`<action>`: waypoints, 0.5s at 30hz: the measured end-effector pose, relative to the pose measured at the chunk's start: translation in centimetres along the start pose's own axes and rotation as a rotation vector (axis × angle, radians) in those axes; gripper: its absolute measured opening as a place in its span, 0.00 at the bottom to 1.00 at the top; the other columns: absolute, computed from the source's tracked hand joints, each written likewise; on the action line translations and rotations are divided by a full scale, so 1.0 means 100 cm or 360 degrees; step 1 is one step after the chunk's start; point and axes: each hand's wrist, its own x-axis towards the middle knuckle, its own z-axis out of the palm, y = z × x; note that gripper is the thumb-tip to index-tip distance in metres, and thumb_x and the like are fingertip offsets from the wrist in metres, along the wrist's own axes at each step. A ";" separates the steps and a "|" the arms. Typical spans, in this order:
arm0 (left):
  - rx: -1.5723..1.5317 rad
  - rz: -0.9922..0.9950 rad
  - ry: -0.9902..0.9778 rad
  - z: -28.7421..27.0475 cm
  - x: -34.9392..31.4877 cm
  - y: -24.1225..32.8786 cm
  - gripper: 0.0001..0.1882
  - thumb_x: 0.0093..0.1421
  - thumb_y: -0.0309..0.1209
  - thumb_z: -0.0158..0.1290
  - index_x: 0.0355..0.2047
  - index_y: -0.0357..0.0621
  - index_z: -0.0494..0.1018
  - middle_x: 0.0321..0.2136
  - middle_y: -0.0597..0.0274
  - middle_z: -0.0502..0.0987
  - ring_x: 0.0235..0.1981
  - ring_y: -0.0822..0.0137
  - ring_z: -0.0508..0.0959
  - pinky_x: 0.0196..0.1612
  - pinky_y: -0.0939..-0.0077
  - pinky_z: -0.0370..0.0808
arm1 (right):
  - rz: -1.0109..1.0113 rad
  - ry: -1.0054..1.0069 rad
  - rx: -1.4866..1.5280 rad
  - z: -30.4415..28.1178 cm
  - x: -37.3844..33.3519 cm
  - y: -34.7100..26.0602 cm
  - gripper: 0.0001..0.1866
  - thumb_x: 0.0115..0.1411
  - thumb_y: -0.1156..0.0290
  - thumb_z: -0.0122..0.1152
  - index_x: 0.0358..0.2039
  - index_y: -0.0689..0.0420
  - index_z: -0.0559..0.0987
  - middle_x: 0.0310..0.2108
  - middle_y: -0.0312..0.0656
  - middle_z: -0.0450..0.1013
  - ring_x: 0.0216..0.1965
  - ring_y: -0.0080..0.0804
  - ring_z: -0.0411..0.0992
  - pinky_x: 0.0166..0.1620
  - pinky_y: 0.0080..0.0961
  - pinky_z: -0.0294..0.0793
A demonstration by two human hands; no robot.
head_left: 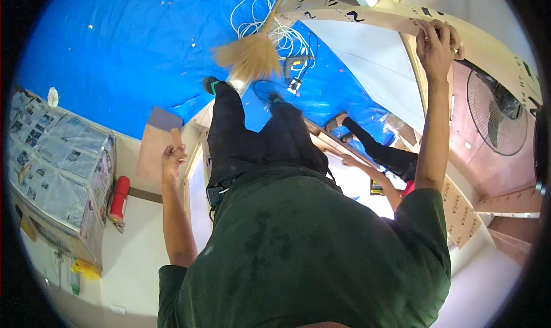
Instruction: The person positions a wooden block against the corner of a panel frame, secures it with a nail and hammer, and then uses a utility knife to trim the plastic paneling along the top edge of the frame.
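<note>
Up at the right, my right hand point(439, 47) has its fingers hooked over the edge of a long, curved tan board point(390, 19) with dark printing. My left hand point(174, 161) is held low at the left with its fingers curled. A short tan piece point(176, 137) shows just above those fingers; I cannot make out what it is or whether it is held. Behind that hand stands a flat pinkish panel point(154, 151) with a greyer top part. My legs in dark trousers point(238, 132) stand between the two arms.
A blue sheet point(143, 46) covers the floor, with a broom point(249, 55), coiled white cable point(293, 38) and a grey tool point(297, 61). Another person's forearm point(373, 170) reaches in from the right, beside a fan point(496, 112). Left are a newspaper-covered cabinet point(57, 161) and red fire extinguisher point(119, 199).
</note>
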 end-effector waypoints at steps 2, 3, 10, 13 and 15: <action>0.0038 -0.0091 -0.0075 -0.001 0.002 -0.017 0.22 0.52 0.43 0.67 0.40 0.44 0.74 0.27 0.66 0.77 0.25 0.73 0.78 0.28 0.77 0.70 | -0.0001 -0.0047 -0.0020 -0.003 0.001 -0.004 0.12 0.54 0.63 0.66 0.40 0.38 0.83 0.47 0.25 0.73 0.58 0.34 0.64 0.57 0.44 0.54; 0.0101 -0.0111 -0.0116 -0.004 0.007 -0.022 0.22 0.52 0.42 0.67 0.40 0.43 0.74 0.26 0.67 0.77 0.25 0.74 0.77 0.27 0.77 0.69 | 0.0006 -0.0045 -0.0033 -0.003 0.003 -0.006 0.12 0.54 0.63 0.66 0.40 0.38 0.83 0.47 0.25 0.73 0.58 0.34 0.64 0.57 0.44 0.54; 0.0075 -0.0082 -0.0161 -0.043 0.049 -0.026 0.19 0.53 0.43 0.66 0.37 0.46 0.72 0.24 0.69 0.75 0.25 0.76 0.76 0.26 0.83 0.67 | 0.0033 -0.0122 -0.0240 0.001 0.007 -0.018 0.11 0.55 0.61 0.64 0.40 0.40 0.82 0.46 0.30 0.72 0.59 0.36 0.63 0.58 0.47 0.56; -0.0140 0.0020 -0.0071 -0.051 0.048 -0.024 0.18 0.54 0.43 0.65 0.35 0.48 0.71 0.23 0.70 0.73 0.24 0.76 0.75 0.26 0.83 0.68 | 0.0109 -0.0088 0.0038 0.013 0.000 -0.012 0.14 0.54 0.61 0.64 0.43 0.40 0.82 0.47 0.33 0.72 0.59 0.38 0.63 0.61 0.48 0.53; -0.0131 -0.0017 -0.0035 -0.055 0.037 -0.034 0.18 0.55 0.42 0.64 0.38 0.47 0.72 0.26 0.69 0.75 0.26 0.74 0.76 0.28 0.82 0.69 | 0.0121 -0.0160 -0.0098 0.004 0.010 -0.025 0.14 0.54 0.61 0.64 0.44 0.40 0.82 0.48 0.33 0.72 0.59 0.39 0.63 0.62 0.48 0.52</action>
